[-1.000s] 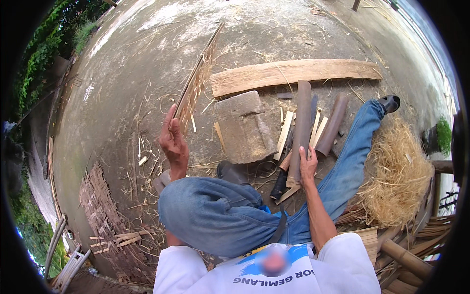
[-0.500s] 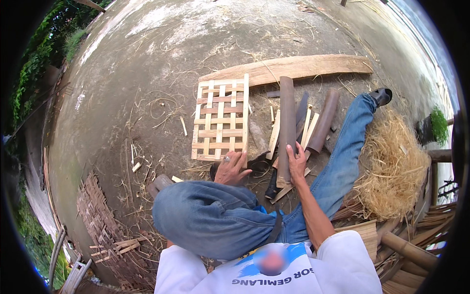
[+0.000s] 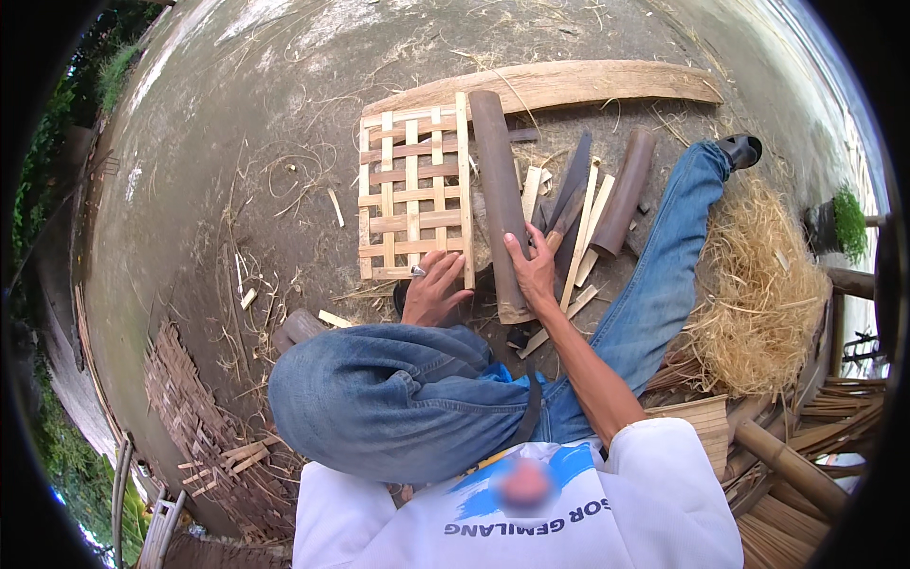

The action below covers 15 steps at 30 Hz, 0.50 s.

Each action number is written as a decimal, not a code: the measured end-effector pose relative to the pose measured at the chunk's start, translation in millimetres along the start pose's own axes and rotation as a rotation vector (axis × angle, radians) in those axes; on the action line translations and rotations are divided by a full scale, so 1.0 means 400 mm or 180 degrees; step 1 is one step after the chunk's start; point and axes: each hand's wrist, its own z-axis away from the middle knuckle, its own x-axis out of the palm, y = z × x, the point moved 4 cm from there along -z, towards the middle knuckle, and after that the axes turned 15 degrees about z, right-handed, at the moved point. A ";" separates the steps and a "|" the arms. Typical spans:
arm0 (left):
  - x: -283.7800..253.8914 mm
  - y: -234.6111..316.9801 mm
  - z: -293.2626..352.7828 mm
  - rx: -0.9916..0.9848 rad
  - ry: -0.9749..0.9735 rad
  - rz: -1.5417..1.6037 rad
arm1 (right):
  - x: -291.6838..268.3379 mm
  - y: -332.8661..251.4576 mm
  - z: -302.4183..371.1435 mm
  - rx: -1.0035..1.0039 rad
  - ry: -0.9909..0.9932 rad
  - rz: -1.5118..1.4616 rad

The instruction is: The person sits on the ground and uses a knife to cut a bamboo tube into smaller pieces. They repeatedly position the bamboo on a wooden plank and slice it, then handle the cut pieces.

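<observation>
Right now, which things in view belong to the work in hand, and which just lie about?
In hand, judging by contact:
woven lattice panel, left hand at its lower edge
brown tube, right hand on it

Lying about:
second tube
long plank
frayed woven mat
straw-coloured shavings heap

A: Where is the person's left grip [image 3: 434, 289]?
B: At the lower right corner of a woven lattice panel [image 3: 412, 194], touching its near edge. It wears a ring [image 3: 417, 271].
A: And the right grip [image 3: 534, 275]?
B: Holding a long brown tube [image 3: 495, 190] near its lower end, from the right side. The tube lies just beside the panel's right edge.
A: What else is around?
B: A dark blade [image 3: 576, 166] and pale strips [image 3: 596, 213] right of the tube, then a shorter brown piece [image 3: 624, 194]. A wooden plank [image 3: 569, 83] lies beyond; a heap of straw-coloured shavings [image 3: 763, 313] sits outside the outstretched leg [image 3: 668, 275].
</observation>
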 end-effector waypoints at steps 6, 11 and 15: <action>0.002 -0.004 -0.005 -0.0085 -0.0024 0.0269 | 0.075 0.019 -0.046 -0.0468 0.0534 0.0195; 0.010 -0.021 0.007 -0.0112 0.0083 0.0272 | 0.054 -0.054 -0.011 -0.0162 0.0336 0.0215; 0.012 -0.010 0.006 -0.0079 0.0092 0.0259 | 0.041 -0.076 0.006 -0.0233 0.0508 0.0280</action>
